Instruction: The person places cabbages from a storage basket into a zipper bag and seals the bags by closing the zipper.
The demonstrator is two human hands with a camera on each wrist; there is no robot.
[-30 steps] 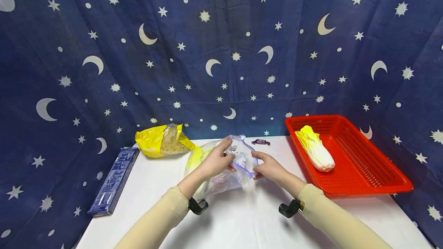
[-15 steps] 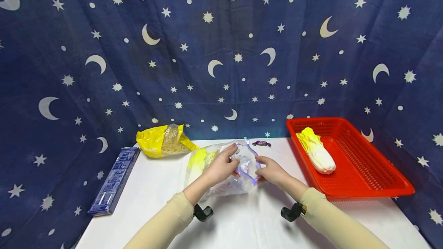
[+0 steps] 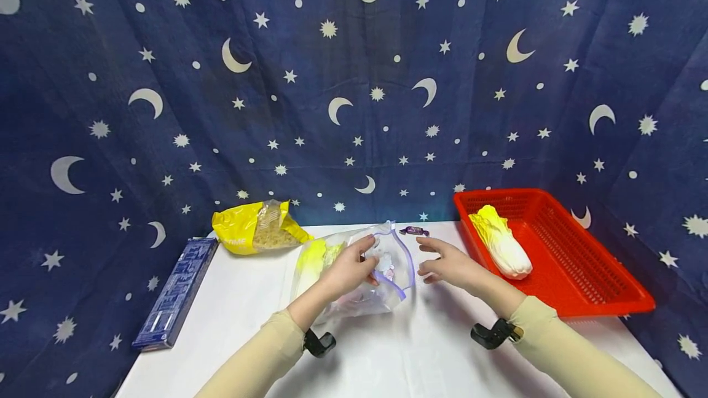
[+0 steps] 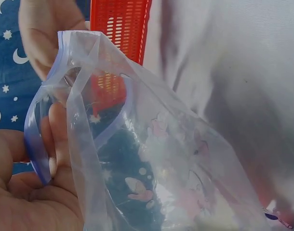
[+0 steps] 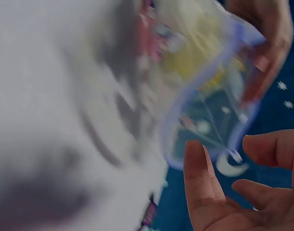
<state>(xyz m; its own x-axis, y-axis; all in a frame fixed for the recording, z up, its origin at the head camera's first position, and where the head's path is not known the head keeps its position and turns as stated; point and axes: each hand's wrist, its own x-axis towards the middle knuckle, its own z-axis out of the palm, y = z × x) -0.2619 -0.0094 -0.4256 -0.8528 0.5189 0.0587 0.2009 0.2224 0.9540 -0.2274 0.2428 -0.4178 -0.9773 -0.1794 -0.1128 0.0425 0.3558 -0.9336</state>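
Observation:
A clear zip bag [image 3: 365,306] with a purple zip edge lies on the white table, its mouth spread toward the right. Inside its left part is a yellow-and-white napa cabbage [image 3: 311,263]. My left hand [image 3: 348,272] holds the near zip edge, thumb outside and fingers inside the mouth, as the left wrist view shows. To the right of the mouth, my right hand [image 3: 450,266] is off the bag with its fingers spread and nothing between them. Pinkish prints [image 4: 159,125] show on the bag in the left wrist view.
At the right stands a red basket [image 3: 581,244] with another napa cabbage [image 3: 500,241] in it. A purple-wrapped candy [image 3: 414,231] lies behind the bag. On the left are a yellow packet [image 3: 238,226] and a long blue box [image 3: 176,293]. A starry curtain [image 3: 310,121] hangs behind.
My right hand has let go of the right side of the bag's zip edge and drawn away to the right, fingers opening. My left hand stays on the bag.

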